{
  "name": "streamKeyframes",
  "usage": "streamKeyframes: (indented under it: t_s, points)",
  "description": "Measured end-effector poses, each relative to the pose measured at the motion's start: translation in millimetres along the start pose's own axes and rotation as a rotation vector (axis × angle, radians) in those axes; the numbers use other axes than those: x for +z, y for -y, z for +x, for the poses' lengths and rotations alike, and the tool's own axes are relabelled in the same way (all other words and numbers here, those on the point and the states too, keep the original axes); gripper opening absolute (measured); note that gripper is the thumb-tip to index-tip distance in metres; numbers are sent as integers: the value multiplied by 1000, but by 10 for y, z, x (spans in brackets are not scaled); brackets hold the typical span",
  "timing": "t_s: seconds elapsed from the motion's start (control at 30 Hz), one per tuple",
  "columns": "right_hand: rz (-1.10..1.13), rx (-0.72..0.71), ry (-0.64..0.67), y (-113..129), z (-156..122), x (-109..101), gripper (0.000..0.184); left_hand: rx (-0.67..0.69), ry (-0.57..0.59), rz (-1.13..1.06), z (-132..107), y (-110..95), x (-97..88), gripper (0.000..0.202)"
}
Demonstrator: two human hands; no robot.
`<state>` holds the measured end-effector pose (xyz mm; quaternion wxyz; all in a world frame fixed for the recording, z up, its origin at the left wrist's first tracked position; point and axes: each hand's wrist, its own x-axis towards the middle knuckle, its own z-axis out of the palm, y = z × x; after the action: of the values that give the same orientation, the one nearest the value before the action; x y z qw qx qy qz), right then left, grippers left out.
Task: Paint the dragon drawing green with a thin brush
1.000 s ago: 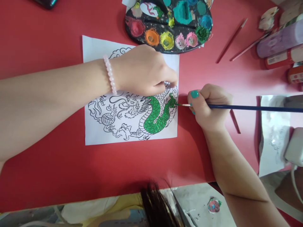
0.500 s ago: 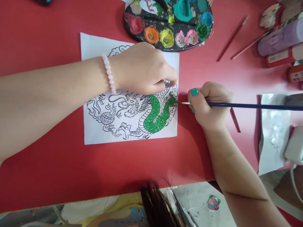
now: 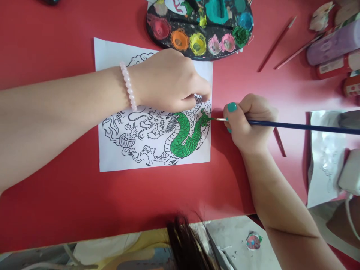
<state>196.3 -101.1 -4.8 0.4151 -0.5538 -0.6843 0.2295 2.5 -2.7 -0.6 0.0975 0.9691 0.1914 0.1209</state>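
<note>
Has the paper (image 3: 126,165) mid-frame, partly under the left hand (image 3: 168,80) and just left of the right hand (image 3: 251,125). Grips a paintbrush (image 3: 298,126) in the right hand, with bristles (image 3: 213,119) at the green dragon claw (image 3: 204,117). Rests the left hand, curled, across the paper; cannot tell if clasping anything. Has a palette (image 3: 194,28) at upper centre.

Smooth matt paper sheet (image 3: 152,144), satiny tabletop (image 3: 157,195), shiny metal brush ferrule (image 3: 222,119), rough paint-crusted palette (image 3: 204,57)

Left hand (image 3: 168,80): curled over paper (image 3: 111,159), bead bracelet (image 3: 128,87) at wrist
Right hand (image 3: 250,127): gripping blue brush (image 3: 295,126), tip at green dragon claw (image 3: 204,119)
Palette (image 3: 189,28): paint-filled, at paper's far edge
Surface (image 3: 140,198): red, bottles (image 3: 334,44) at right
</note>
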Motion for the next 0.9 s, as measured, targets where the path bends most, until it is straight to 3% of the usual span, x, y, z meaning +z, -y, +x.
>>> streamKeyframes:
  t_s: [0.53, 0.9]
  points:
    - [52, 27, 32, -8, -10, -15, 42, -7, 11, 19, -3, 1, -4, 40]
    - [-5, 72, -13, 2, -22, -13, 42, 5, 6, 13, -5, 3, -7, 38]
